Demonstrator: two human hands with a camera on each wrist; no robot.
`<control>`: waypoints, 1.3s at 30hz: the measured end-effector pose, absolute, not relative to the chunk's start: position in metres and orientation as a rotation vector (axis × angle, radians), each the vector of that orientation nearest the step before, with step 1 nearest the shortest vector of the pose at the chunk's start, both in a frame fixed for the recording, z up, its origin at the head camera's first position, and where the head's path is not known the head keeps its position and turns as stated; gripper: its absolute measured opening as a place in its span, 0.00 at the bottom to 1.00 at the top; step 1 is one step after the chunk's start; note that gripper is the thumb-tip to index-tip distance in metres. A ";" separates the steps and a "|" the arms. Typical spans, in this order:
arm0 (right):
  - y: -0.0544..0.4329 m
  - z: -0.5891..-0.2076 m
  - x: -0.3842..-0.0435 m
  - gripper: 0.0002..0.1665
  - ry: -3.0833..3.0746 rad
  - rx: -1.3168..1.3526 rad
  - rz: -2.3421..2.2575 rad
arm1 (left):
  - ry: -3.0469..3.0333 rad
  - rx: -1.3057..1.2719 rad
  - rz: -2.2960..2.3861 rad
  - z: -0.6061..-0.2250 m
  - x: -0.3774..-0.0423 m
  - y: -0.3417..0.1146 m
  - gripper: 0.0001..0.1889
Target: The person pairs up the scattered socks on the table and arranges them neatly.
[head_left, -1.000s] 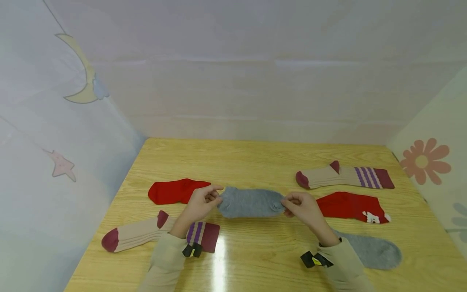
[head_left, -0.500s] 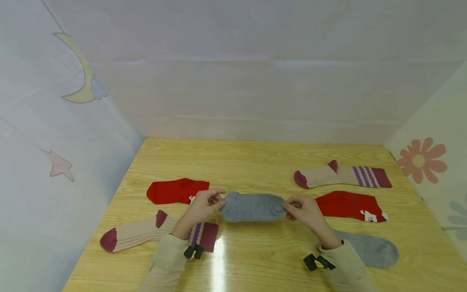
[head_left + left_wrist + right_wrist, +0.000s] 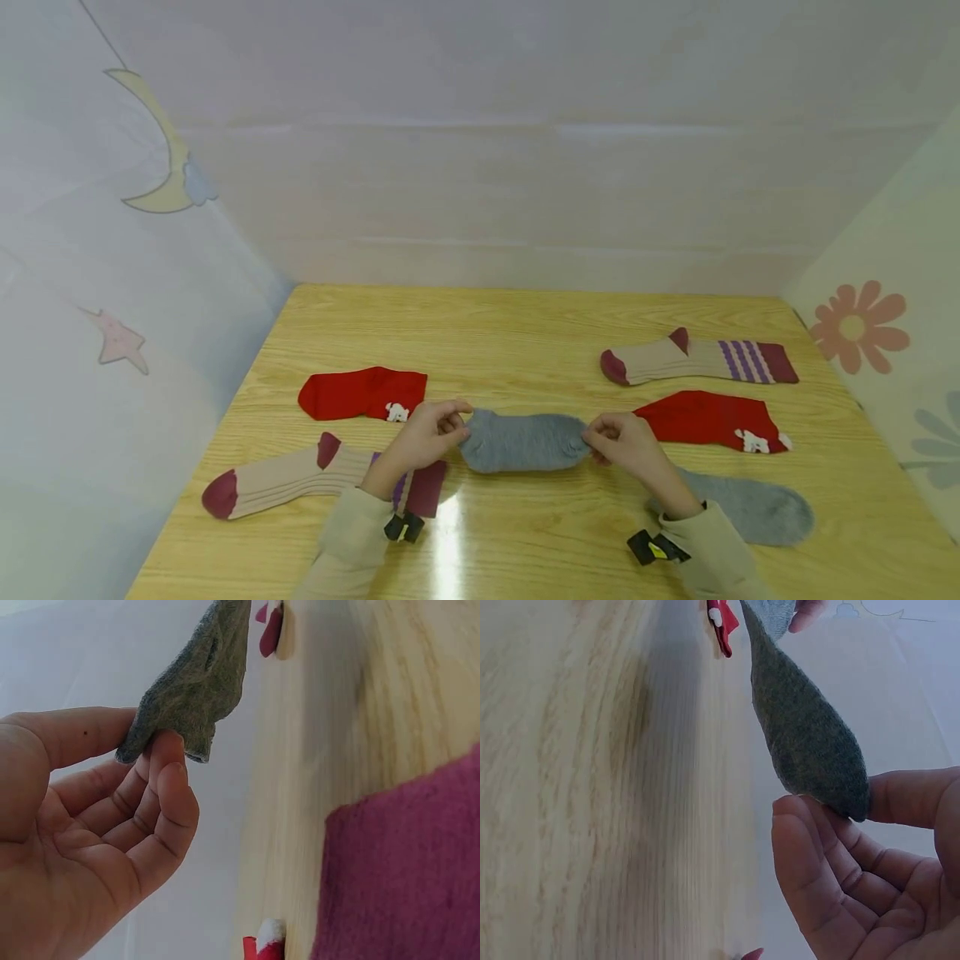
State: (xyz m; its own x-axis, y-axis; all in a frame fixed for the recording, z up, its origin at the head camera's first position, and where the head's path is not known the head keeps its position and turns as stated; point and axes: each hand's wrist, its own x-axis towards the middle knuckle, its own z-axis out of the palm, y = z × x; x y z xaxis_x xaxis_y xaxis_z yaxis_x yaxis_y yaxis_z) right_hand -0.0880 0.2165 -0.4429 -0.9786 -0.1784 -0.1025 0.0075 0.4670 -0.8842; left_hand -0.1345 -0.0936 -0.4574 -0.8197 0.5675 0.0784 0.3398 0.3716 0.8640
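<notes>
A grey ankle sock (image 3: 525, 443) is stretched level between both hands, held above the table. My left hand (image 3: 426, 435) pinches its left end between thumb and fingers; the left wrist view shows that end of the sock (image 3: 199, 690) gathered in the fingertips. At the other end my right hand (image 3: 624, 442) pinches the tip, and in the right wrist view the grey fabric (image 3: 806, 727) slants away from thumb and forefinger. A second grey sock (image 3: 757, 507) lies on the table, partly hidden under the right forearm.
On the wooden table (image 3: 465, 333), a red sock (image 3: 360, 393) and a beige-and-maroon sock (image 3: 285, 483) lie at left, the latter partly beneath the left forearm. Another beige-and-maroon sock (image 3: 660, 360) and red sock (image 3: 697, 415) lie at right. Fabric walls (image 3: 480, 183) surround the back and sides.
Both hands have brought the grey sock slightly down and nearer the body, keeping it stretched between them. More of the left red sock, with its white figure, now shows.
</notes>
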 end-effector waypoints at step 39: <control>0.221 -0.458 -0.080 0.07 2.752 -0.149 -1.092 | 2.493 0.811 1.156 -0.470 -0.129 -0.089 0.10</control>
